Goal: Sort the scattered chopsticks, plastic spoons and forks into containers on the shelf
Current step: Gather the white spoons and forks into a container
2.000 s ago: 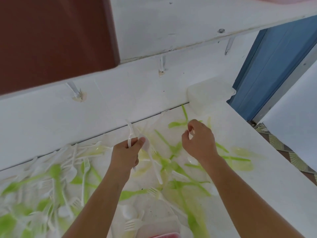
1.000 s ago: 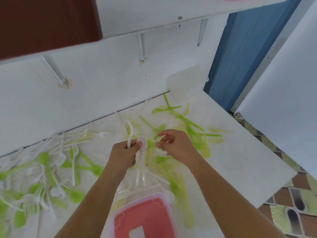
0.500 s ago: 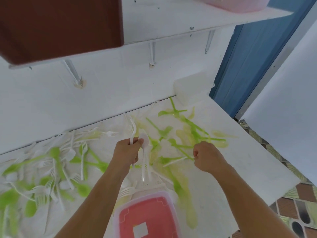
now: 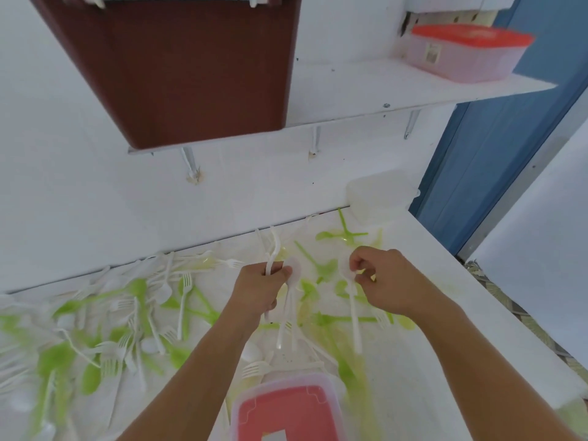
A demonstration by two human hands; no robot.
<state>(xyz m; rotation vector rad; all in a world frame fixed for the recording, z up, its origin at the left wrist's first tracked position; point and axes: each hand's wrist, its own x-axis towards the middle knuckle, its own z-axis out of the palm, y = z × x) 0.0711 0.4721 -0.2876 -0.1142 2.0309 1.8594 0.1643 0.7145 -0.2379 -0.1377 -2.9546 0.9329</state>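
Observation:
My left hand (image 4: 261, 289) grips a bunch of white plastic spoons (image 4: 291, 300), their bowls by my thumb and handles hanging down, with more white handles sticking up above my fist. My right hand (image 4: 389, 283) pinches one white spoon (image 4: 353, 313) by its bowl, its handle pointing down. Both hands hover above the white table (image 4: 445, 329). Several green and white spoons and forks (image 4: 133, 319) lie scattered on it. A red-lidded container (image 4: 461, 54) stands on the shelf (image 4: 366, 87) at upper right.
A brown bin (image 4: 191, 68) sits on the shelf's left part. A red-lidded box (image 4: 286, 412) lies on the table near me. A clear tub (image 4: 378, 198) stands at the table's far right corner, next to a blue door (image 4: 496, 148).
The view has tilted up, bringing the shelf and its containers into sight. My right hand picked a white spoon off the table and lifted it. My left hand kept its bunch.

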